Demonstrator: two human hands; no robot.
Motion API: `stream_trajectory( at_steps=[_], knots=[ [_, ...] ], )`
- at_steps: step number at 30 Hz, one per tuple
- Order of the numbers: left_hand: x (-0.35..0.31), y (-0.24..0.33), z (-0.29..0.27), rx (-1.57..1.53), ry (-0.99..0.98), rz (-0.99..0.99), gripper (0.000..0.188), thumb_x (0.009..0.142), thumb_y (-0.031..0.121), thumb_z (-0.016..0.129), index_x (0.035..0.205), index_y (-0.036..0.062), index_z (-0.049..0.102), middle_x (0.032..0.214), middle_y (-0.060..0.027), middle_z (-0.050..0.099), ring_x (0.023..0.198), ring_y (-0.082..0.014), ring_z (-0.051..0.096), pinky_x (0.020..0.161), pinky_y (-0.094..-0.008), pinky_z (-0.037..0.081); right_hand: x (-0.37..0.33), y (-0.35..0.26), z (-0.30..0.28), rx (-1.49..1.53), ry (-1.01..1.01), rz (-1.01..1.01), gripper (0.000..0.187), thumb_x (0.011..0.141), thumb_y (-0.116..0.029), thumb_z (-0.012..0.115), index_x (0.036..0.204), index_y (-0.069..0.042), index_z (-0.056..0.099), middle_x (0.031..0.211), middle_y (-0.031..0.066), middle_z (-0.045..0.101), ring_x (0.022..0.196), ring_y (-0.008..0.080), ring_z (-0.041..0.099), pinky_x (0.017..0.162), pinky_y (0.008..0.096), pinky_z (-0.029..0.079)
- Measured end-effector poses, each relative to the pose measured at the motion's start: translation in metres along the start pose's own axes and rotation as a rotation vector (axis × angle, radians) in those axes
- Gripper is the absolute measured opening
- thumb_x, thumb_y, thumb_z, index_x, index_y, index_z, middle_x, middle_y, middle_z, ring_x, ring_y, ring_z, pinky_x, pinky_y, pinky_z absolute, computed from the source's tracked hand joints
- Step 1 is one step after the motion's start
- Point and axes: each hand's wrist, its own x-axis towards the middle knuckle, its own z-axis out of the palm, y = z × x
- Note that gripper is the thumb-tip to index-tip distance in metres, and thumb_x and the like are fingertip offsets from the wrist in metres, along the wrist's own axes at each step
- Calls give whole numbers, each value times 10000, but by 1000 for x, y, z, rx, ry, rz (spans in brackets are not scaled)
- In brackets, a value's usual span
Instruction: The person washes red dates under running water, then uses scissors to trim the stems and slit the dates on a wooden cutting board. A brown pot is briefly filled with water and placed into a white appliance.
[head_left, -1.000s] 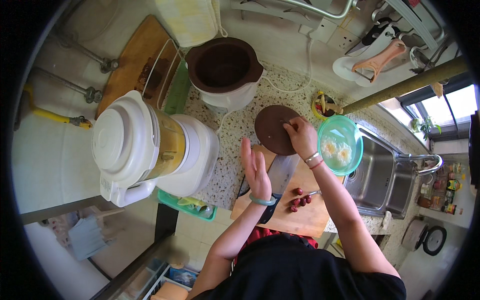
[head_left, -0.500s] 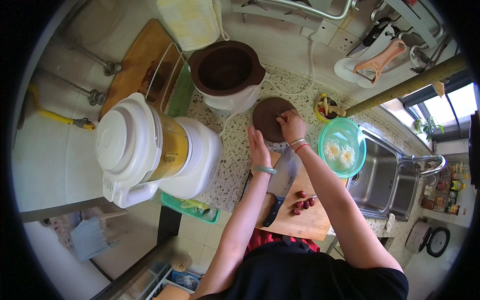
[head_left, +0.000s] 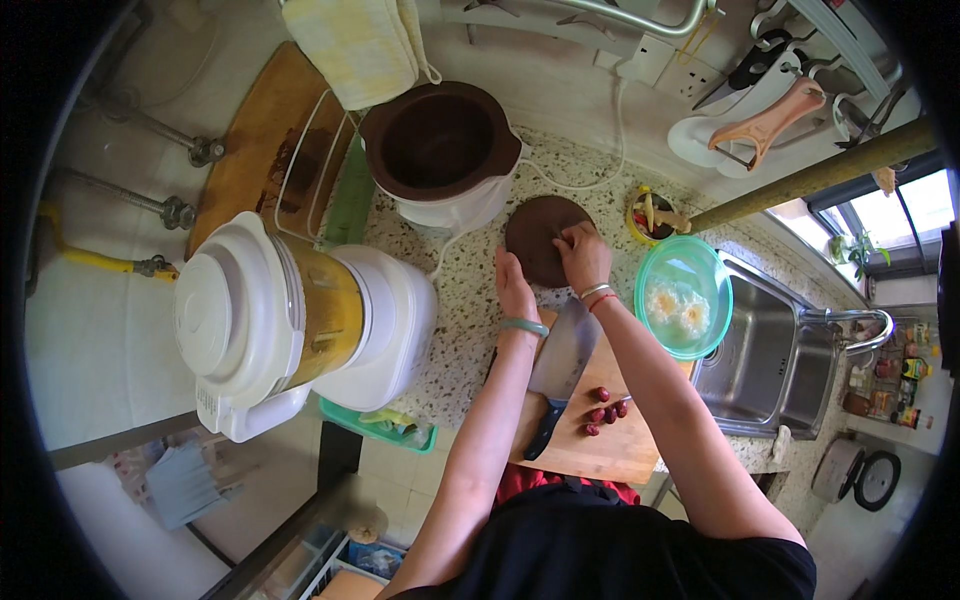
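Note:
A round dark brown lid [head_left: 535,228] lies on the speckled counter. My right hand [head_left: 587,262] pinches the knob at its middle. Beside the lid's near-left edge is my left hand [head_left: 516,288], fingers stretched; whether it touches the rim I cannot tell. Behind and to the left stands an uncovered slow cooker [head_left: 508,150] with a brown inner pot. Between my forearms a cleaver [head_left: 562,360] rests on a wooden cutting board [head_left: 625,455], with several red dates [head_left: 601,395] next to it. Pale frilly pieces [head_left: 676,308] sit in a teal bowl [head_left: 728,300] at the right.
A large white blender [head_left: 240,310] with a yellowish jug stands at the left. On the right is a steel sink [head_left: 760,370] with a tap [head_left: 860,318]. A small yellow-rimmed container [head_left: 640,225] holds scraps. The cooker's white cord [head_left: 590,187] crosses the back counter.
My left hand's fingers have shifted slightly and look a little more bent. My right hand stays at the lid's knob. The view has tilted slightly; the lid has hardly moved.

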Motion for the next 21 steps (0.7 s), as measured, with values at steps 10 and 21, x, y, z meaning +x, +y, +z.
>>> stream_trajectory(
  at_steps=[10,21],
  knots=[
    [16,-18,-9,6,-36,18,565,987,326,435,1458,64,265,1514,-53,263,1380,-172,256,1117,-331,209,-3,7,2,19,19,-37,156,755,-175,701,845,-60,644,884,95,594,860,300,592,739,394,481],
    [-27,69,16,-74,-98,266,550,980,310,456,1432,33,309,1462,-90,361,1362,-201,310,1129,-366,215,-3,11,3,73,-8,6,185,753,-166,703,886,-48,652,899,107,594,887,299,580,760,398,476]
  ],
)
